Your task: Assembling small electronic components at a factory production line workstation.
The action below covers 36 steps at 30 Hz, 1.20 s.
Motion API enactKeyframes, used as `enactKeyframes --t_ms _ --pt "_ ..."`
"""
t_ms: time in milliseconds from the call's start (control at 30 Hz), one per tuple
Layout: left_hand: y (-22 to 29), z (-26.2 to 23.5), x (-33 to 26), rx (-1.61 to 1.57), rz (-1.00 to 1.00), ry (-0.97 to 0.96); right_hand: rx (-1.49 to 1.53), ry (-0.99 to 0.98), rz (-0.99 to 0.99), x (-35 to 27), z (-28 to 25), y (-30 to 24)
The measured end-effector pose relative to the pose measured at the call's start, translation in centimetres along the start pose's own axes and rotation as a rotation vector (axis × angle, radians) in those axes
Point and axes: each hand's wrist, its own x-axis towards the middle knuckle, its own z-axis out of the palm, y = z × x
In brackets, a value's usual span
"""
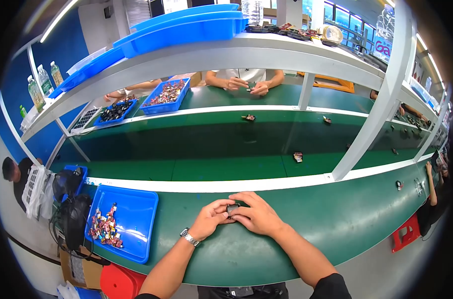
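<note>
Both my hands meet over the green workbench, in the middle of the head view. Between them is a small dark rectangular part, mostly covered by fingers, so its exact kind does not show. My left hand, with a metal-band watch on the wrist, pinches it from the left. From the right, my right hand curls its fingers over the same part. To the left of my left forearm lies a blue tray with a pile of small red, gold and white components.
A white rail separates my green bench from a green belt carrying scattered small parts. Opposite, a person's hands work beside blue trays. A slanted white post stands right; black bags hang left.
</note>
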Motion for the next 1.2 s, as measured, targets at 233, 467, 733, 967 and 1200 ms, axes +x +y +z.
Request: enactKeyframes --t_ms 233,467,733,967,1200 --pt "0.4 -0.3 -0.1 -0.006 0.021 -0.104 0.130 0.052 0.148 -0.2 0.6 -0.5" --pt "0.4 0.0 -0.3 0.024 -0.041 -0.052 0.194 0.024 0.156 -0.3 0.4 -0.9" --pt "-0.2 -0.2 0.0 -0.052 0.009 -0.012 0.086 0.178 0.173 -0.6 1.9 -1.0" --pt "0.1 0.0 0.0 -0.089 0.002 -0.008 0.083 0.211 0.163 -0.7 2.4 -1.4" --pt "-0.5 -0.5 0.0 -0.119 0.030 -0.009 0.120 0.233 0.213 -0.5 2.5 -1.9"
